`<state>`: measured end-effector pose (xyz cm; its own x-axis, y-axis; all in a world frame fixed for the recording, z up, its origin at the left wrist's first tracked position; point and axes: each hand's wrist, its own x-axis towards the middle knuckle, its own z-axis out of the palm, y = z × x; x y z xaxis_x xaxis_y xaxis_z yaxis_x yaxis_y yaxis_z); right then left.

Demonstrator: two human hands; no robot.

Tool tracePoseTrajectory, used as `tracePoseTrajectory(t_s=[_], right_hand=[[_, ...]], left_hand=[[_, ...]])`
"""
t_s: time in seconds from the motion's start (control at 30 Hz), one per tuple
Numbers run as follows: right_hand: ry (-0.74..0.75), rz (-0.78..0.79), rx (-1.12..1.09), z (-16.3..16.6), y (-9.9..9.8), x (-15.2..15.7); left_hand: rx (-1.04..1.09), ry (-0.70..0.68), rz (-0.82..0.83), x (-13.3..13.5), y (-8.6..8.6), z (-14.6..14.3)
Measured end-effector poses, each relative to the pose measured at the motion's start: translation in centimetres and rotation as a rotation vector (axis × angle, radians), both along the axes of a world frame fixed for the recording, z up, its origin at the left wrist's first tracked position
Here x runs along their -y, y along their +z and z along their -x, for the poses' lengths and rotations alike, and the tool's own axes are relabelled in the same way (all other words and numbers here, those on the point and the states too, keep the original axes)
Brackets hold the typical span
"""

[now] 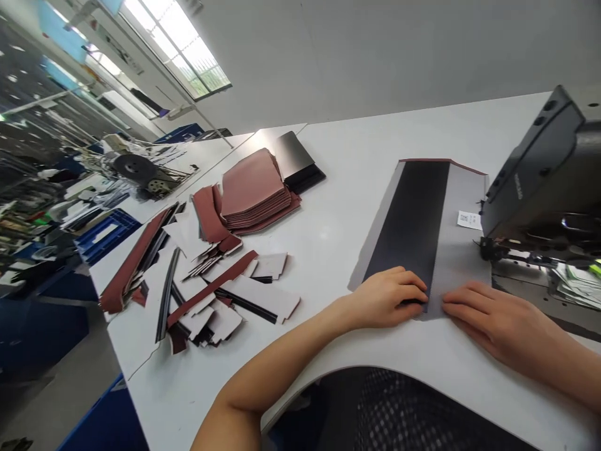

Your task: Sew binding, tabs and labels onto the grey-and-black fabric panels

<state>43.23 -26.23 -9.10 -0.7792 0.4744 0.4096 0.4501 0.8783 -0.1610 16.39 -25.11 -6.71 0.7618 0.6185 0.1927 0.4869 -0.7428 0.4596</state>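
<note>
A grey fabric panel (462, 263) with a wide black strip (416, 213) down it lies on the white table, its right side reaching the sewing machine (539, 188). The far edge has a thin reddish-brown border, and a small white printed label (468, 219) sits near the machine. My left hand (392, 297) rests on the near end of the black strip, fingers slightly bent and thumb apart. On the panel's near right part, my right hand (498, 319) lies with its fingers stretched out. Neither hand visibly pinches the panel; the undersides of the fingers are hidden.
A stack of reddish-brown pieces (256, 188) stands left of the panel, beside dark glossy sheets (295, 156). Cut pieces and strips (263, 297) are scattered nearer me. A blue crate (106, 235) is beyond the table's left edge. Papers (577, 285) lie behind the machine.
</note>
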Motion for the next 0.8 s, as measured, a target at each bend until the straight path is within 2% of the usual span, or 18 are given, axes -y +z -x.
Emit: tracePoseTrajectory(t_s=[0.1, 0.17, 0.23, 0.37, 0.43, 0.53, 0.63, 0.8], right_hand=[[0.075, -0.005, 0.027, 0.0, 0.1, -0.9], [0.121, -0.037, 0.035, -0.2, 0.1, -1.4], [0.131, -0.063, 0.019, -0.8, 0.3, -1.5], [-0.016, -0.031, -0.05, -3.5, 0.6, -1.2], [-0.106, 0.009, -0.067, -4.8, 0.6, -1.0], [-0.166, 0.023, -0.091, -5.5, 0.3, -1.1], [-0.188, -0.019, -0.14, -4.7, -0.2, -1.4], [-0.347, 0.028, -0.178, -3.5, -0.7, -1.3]], left_hand=[[-0.008, 0.093, -0.001, 0.6, -0.6, -1.1], [-0.068, 0.135, -0.069, 0.6, -0.9, -1.7], [-0.125, 0.107, -0.18, 0.6, -1.2, -2.2], [-0.174, -0.068, -0.48, 0.7, -1.8, -2.7], [-0.148, -0.083, -0.579, 0.8, -2.0, -3.0], [-0.104, 0.012, -0.559, 0.8, -2.1, -3.4], [-0.131, 0.105, -0.492, 0.9, -2.0, -3.9], [-0.197, 0.051, -0.374, 0.8, -1.5, -4.0]])
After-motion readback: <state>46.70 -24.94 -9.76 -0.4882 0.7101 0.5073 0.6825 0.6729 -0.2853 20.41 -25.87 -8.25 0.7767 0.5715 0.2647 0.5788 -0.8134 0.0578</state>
